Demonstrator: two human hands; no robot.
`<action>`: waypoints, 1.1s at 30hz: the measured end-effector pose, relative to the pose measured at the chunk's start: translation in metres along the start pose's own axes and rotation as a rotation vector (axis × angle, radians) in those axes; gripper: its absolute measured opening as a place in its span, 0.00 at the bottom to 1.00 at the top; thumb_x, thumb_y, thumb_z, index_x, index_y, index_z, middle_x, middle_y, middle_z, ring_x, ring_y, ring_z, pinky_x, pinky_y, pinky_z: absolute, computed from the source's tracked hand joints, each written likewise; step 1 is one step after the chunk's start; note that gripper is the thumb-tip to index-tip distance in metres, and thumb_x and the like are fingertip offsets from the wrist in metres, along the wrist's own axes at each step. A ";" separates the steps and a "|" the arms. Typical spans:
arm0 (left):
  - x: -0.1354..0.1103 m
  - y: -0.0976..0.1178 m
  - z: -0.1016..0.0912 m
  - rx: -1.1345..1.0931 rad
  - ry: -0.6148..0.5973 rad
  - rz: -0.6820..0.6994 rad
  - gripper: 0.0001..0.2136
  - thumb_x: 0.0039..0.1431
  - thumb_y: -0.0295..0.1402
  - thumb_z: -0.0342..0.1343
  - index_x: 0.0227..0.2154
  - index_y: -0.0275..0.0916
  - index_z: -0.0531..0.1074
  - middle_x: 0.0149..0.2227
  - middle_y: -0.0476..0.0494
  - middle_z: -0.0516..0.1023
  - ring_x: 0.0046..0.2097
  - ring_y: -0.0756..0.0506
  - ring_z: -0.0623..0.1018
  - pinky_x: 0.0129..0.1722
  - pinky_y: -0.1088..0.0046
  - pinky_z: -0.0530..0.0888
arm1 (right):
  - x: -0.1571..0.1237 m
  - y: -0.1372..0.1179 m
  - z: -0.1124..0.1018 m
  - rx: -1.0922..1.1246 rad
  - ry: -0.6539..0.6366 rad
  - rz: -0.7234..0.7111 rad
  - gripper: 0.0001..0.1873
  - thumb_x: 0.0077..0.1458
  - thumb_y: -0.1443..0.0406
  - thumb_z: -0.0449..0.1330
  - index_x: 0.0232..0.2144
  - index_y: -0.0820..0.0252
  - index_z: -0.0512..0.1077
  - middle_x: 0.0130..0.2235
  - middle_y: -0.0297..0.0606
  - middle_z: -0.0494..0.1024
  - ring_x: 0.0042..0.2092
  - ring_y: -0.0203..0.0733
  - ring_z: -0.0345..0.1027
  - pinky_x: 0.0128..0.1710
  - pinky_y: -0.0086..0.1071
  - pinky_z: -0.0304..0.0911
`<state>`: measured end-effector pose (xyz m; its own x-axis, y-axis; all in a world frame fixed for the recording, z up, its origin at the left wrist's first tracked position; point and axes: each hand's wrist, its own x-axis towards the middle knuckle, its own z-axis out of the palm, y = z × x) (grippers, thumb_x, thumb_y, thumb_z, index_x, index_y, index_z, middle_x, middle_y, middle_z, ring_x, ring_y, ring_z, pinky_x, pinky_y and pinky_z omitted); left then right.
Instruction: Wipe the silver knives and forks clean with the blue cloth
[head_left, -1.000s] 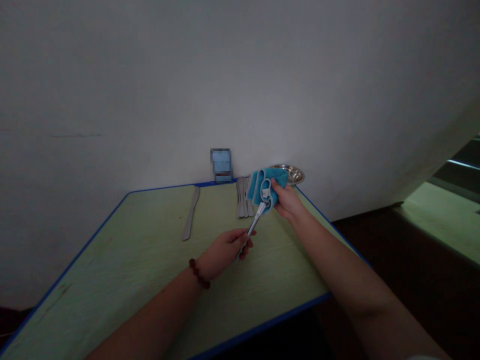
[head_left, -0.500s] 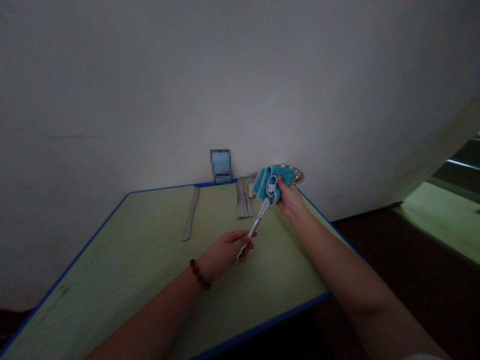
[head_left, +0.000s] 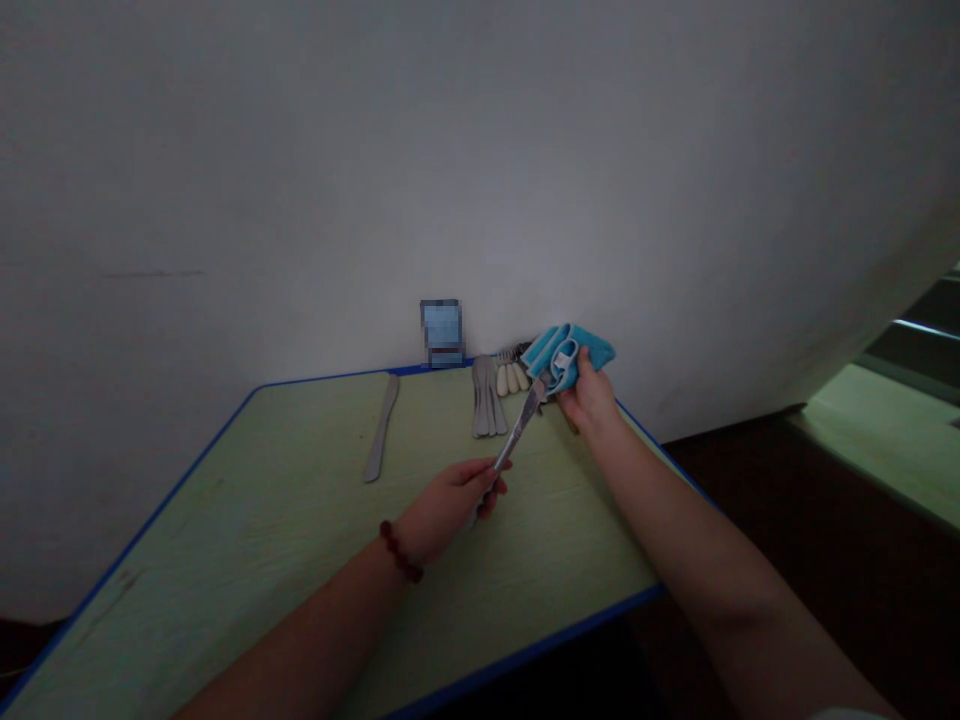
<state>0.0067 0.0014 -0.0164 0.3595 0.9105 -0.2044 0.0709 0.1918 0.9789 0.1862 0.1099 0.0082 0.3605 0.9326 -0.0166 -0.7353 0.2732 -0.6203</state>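
Note:
A silver table knife (head_left: 520,426) slants up and away from me, its near end in my left hand (head_left: 450,505), whose fingers are closed round it. My right hand (head_left: 592,400) grips a folded blue cloth (head_left: 594,345) near the far right corner of the table. The knife's far tip meets the cloth's lower left edge; whether the cloth wraps it is hidden. Just left of the cloth lie several flat silver knives (head_left: 487,400) side by side, and next to them some forks with cream handles (head_left: 513,379), partly covered by the cloth.
A single silver knife (head_left: 381,432) lies apart on the pale green table (head_left: 285,480), which has a blue edge. Against the wall (head_left: 300,200) stands a small pixelated screen (head_left: 444,333). The wall closes off the table's far side.
My right hand and the cloth have moved right, uncovering more of the cream-handled forks and covering the shiny round dish behind. The held knife has turned slightly; my left hand stays nearly in place.

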 end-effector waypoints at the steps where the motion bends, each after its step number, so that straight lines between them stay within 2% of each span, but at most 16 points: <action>1: 0.000 0.000 0.000 -0.009 0.001 0.011 0.12 0.48 0.34 0.49 0.34 0.33 0.69 0.25 0.49 0.67 0.22 0.55 0.64 0.22 0.77 0.60 | -0.001 -0.001 0.000 0.004 -0.002 -0.004 0.07 0.52 0.66 0.48 0.32 0.61 0.65 0.30 0.31 0.75 0.30 0.31 0.70 0.34 0.31 0.67; 7: 0.002 0.001 0.000 -0.101 0.069 0.036 0.12 0.48 0.34 0.50 0.35 0.34 0.69 0.25 0.49 0.67 0.22 0.55 0.64 0.22 0.77 0.61 | 0.001 0.000 -0.001 -0.014 0.053 0.013 0.07 0.52 0.65 0.49 0.31 0.61 0.66 0.30 0.32 0.75 0.30 0.32 0.70 0.34 0.34 0.67; 11: 0.002 0.004 0.000 -0.205 0.146 0.030 0.12 0.47 0.34 0.52 0.35 0.36 0.69 0.26 0.48 0.67 0.24 0.55 0.65 0.22 0.78 0.64 | -0.002 0.004 0.001 -0.079 0.058 0.078 0.07 0.52 0.65 0.49 0.30 0.61 0.66 0.27 0.31 0.74 0.28 0.33 0.69 0.33 0.34 0.67; 16: 0.000 0.008 0.002 -0.302 0.202 0.021 0.12 0.46 0.34 0.54 0.34 0.37 0.70 0.27 0.49 0.67 0.23 0.55 0.66 0.21 0.78 0.66 | -0.017 0.008 0.006 -0.173 -0.098 0.195 0.06 0.50 0.66 0.51 0.26 0.60 0.67 0.24 0.29 0.74 0.26 0.31 0.68 0.34 0.31 0.67; 23: 0.002 0.011 0.004 -0.357 0.178 0.054 0.12 0.47 0.34 0.53 0.36 0.38 0.68 0.29 0.49 0.68 0.24 0.55 0.66 0.20 0.79 0.65 | -0.032 0.018 0.002 -0.307 -0.379 0.329 0.09 0.43 0.61 0.58 0.27 0.61 0.68 0.24 0.31 0.75 0.24 0.31 0.68 0.28 0.27 0.67; 28: 0.002 0.010 0.004 -0.308 0.195 0.040 0.10 0.48 0.35 0.52 0.34 0.38 0.68 0.32 0.47 0.68 0.24 0.55 0.65 0.21 0.79 0.65 | -0.043 0.018 0.004 -0.343 -0.460 0.385 0.11 0.40 0.60 0.60 0.26 0.61 0.68 0.23 0.31 0.75 0.23 0.31 0.68 0.26 0.26 0.66; 33: 0.003 0.010 0.006 -0.247 0.194 0.037 0.13 0.49 0.36 0.50 0.38 0.39 0.66 0.35 0.45 0.68 0.25 0.55 0.66 0.21 0.79 0.64 | -0.049 0.019 0.006 -0.365 -0.496 0.403 0.13 0.37 0.58 0.61 0.25 0.61 0.68 0.21 0.29 0.74 0.21 0.30 0.66 0.23 0.25 0.65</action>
<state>0.0139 0.0034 -0.0071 0.1716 0.9668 -0.1892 -0.1753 0.2189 0.9599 0.1511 0.0707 0.0022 -0.2629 0.9648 0.0049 -0.4870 -0.1283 -0.8639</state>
